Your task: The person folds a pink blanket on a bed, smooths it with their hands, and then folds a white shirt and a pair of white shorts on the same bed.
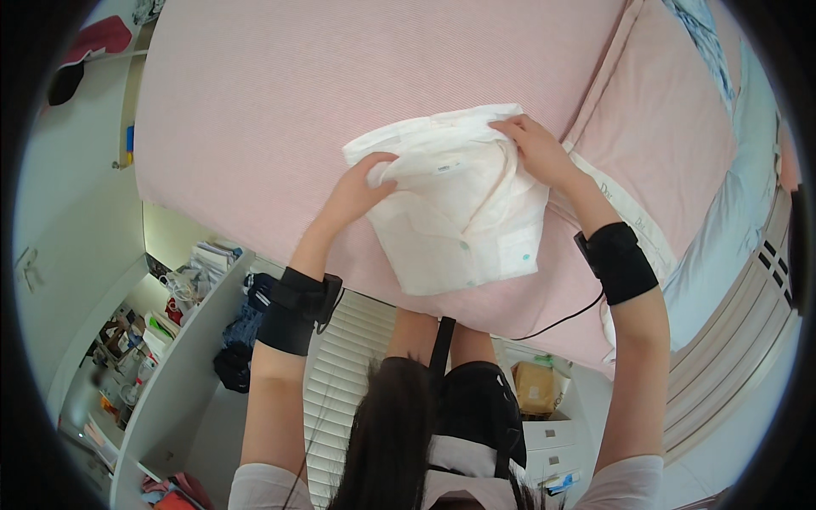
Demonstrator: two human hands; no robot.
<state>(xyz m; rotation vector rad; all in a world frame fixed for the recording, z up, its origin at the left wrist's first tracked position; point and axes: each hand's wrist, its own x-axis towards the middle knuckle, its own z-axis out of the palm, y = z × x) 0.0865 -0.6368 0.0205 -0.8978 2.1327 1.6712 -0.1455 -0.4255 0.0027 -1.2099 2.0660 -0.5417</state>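
A white shirt (476, 229) lies folded into a rough rectangle on the pink bed, close to its near edge. Its collar opening faces up, with a small label inside and pale green buttons down the front. My left hand (361, 189) grips the shirt's left side near the collar, the thumb and fingers curled round a bit of the cloth. At the upper right edge, my right hand (535, 149) pinches the fabric between thumb and fingers. Black bands wrap both my forearms. The underside of the shirt is hidden.
The pink bedspread (340, 68) spreads around the shirt. To the right lie a pink pillow (659, 119) and pale blue bedding (718, 246). A white shelf unit (183, 340) with assorted items stands at the left. A thin black cable (561, 323) hangs by my right arm.
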